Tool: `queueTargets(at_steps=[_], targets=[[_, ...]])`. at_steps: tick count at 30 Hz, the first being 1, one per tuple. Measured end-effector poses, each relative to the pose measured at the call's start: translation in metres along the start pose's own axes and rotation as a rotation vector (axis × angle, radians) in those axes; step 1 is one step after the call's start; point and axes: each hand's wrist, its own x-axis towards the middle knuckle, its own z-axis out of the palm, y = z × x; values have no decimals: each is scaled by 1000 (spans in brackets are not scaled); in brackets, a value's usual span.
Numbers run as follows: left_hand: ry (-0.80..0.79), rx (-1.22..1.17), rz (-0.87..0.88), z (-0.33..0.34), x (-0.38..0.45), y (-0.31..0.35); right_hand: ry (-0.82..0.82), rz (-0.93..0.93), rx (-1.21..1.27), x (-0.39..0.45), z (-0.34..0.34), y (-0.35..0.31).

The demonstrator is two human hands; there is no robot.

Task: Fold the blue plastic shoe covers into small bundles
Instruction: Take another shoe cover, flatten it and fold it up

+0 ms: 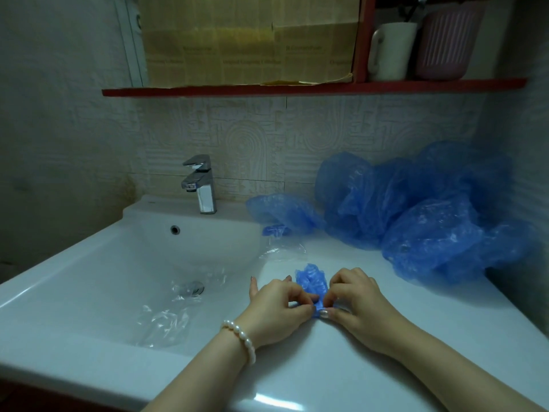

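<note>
Two hands are working one crumpled blue shoe cover (312, 283) on the white counter just right of the sink basin (124, 263): the left hand (279, 307) and right hand (358, 301) are both pinching its near edge between thumb and curled fingers, the left little finger sticking out. The cover is lying bunched, wrinkled and translucent. One heap of loose blue shoe covers (421, 215), count unclear, is sitting further right of the basin against the tiled wall. One clear plastic wrapper (178, 298) is trailing into the basin. One chrome faucet (202, 185) is standing behind the basin; one pearl bracelet (242, 337) is circling the left wrist.
</note>
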Motion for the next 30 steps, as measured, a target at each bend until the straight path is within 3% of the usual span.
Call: queueTargets(at_steps=[6,12,19,24,30], targets=[[11,38,42,1,0,-5,-104,77,-125,9,2,-7],[25,-31,71,0,1,-7,-12,33,67,-4,-6,-2],[21,36,64,-1,-2,-3,-68,7,-19,2,0,-2],[37,21,89,-1,-1,-6,-148,92,15,7,-4,-7],[9,-14,66,-2,1,-4,14,-21,-11,-7,-9,0]])
